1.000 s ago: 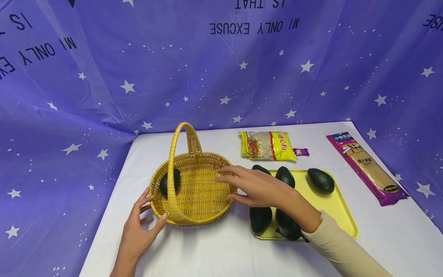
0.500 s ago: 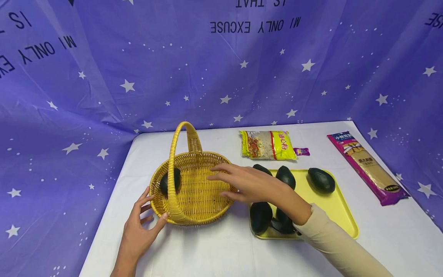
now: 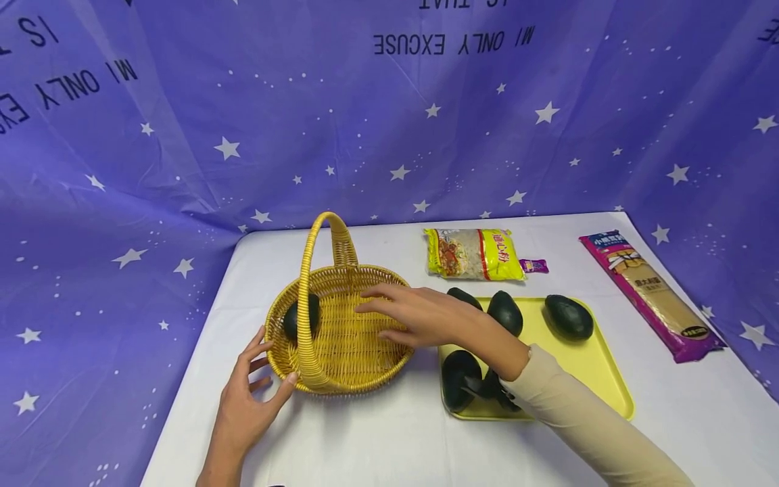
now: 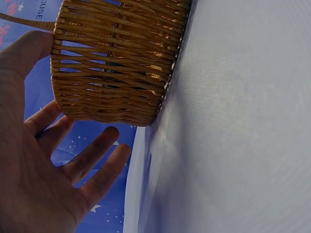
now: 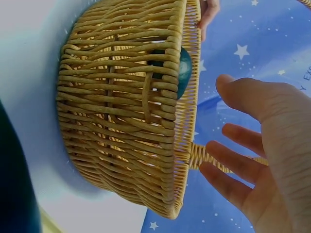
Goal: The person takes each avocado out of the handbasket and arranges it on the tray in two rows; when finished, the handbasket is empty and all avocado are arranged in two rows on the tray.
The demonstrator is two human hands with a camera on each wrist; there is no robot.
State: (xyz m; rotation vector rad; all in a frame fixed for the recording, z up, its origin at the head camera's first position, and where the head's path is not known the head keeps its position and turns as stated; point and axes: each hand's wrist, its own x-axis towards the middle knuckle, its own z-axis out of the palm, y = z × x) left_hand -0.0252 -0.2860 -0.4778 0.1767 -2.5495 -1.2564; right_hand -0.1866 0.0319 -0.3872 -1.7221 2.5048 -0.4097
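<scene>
A yellow wicker basket (image 3: pixel 347 331) with a tall hooped handle stands left of centre. One dark green avocado (image 3: pixel 293 319) lies inside it, at the left, partly behind the handle. My left hand (image 3: pixel 251 399) is at the basket's near left side, thumb and fingertips spread along the rim; in the left wrist view the thumb touches the weave. Over the basket's right rim reaches my right hand (image 3: pixel 420 314), fingers loosely extended and holding nothing. The right wrist view shows this hand (image 5: pixel 262 160) above the rim, apart from the avocado (image 5: pixel 184 73).
Right of the basket, a yellow tray (image 3: pixel 584 365) bears several more avocados (image 3: pixel 569 316), some partly hidden under my right forearm. Behind it lie a yellow noodle packet (image 3: pixel 475 254) and a small purple sachet (image 3: pixel 534 266). A long purple pasta packet (image 3: pixel 654 294) lies far right.
My right hand has moved left, from the basket's right edge further over its inside. The left hand, the basket and the avocado in it stay put.
</scene>
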